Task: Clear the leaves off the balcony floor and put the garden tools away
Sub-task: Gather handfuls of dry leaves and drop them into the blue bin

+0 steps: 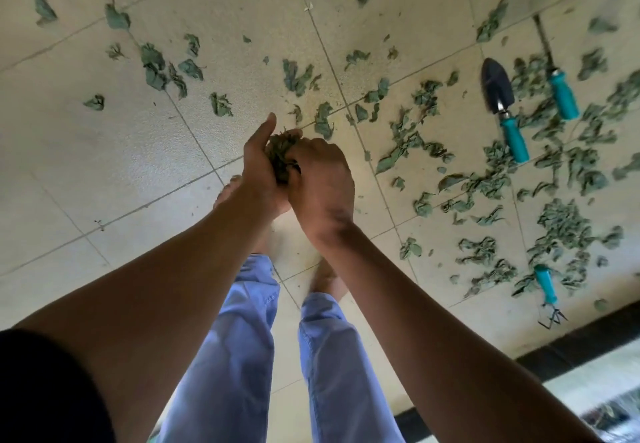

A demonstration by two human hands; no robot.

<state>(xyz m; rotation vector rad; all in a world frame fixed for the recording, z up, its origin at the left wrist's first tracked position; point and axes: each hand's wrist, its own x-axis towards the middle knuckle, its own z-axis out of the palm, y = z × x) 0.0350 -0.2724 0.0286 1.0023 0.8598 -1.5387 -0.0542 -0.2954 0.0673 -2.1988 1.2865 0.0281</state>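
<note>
A clump of dry green leaves (281, 155) is pressed between my two hands, held above the tiled floor. My left hand (258, 169) cups it from the left with the thumb up. My right hand (320, 179) curls its fingers over it from the right. Loose leaves (491, 172) lie scattered over the cream tiles, thickest at the right. Three teal-handled tools lie among them: a black trowel (502, 103), a long thin tool (557, 75) beside it, and a small claw rake (549, 290) nearer the dark edge.
My bare feet (325, 280) and blue trousers stand on the tiles (104, 165) below my hands. A dark border strip (571, 345) runs along the lower right. More leaves (156, 65) lie scattered at the upper left.
</note>
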